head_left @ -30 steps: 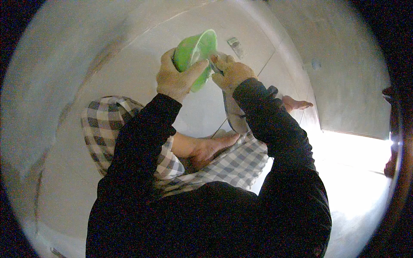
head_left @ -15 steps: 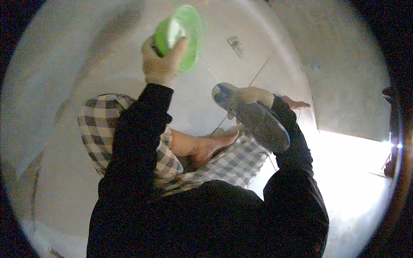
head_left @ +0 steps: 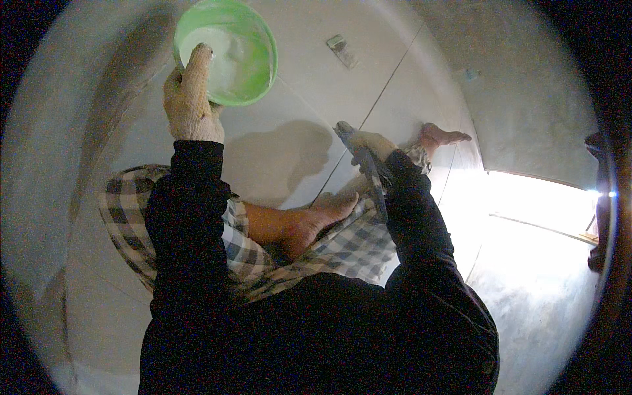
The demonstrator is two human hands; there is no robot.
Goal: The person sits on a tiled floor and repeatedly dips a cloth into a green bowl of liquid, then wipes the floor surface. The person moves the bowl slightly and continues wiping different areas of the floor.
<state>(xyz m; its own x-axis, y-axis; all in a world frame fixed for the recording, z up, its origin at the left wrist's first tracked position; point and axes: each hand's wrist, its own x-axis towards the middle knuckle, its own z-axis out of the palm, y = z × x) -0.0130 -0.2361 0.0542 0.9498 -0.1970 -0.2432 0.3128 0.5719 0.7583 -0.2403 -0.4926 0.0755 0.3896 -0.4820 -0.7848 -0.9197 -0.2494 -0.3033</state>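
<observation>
My left hand [head_left: 191, 108], in a pale knit glove, is closed on the rim of a green bowl [head_left: 262, 56], thumb inside. White powder or paste [head_left: 227, 56] lies within the bowl, whose open side faces me; I cannot tell which. On the right, my right hand [head_left: 372, 142], also gloved, is wrapped round a dark, flat trowel [head_left: 377, 191] with rounded ends. The trowel stands nearly edge-on to me, its lower end by my right sleeve. Its grip is hidden by my fingers. Bowl and trowel are well apart.
Light floor tiles [head_left: 270, 158] with dark joints surround my bare feet [head_left: 306, 227] and checked trousers [head_left: 131, 210]. A small rectangular object [head_left: 342, 51] lies on the floor ahead. Grey wall [head_left: 526, 92] rises at the right, above a bright opening [head_left: 540, 201].
The bowl has moved left and turned from side-on, so its inside shows. The trowel has swung from showing its broad face to nearly edge-on, shifting slightly left.
</observation>
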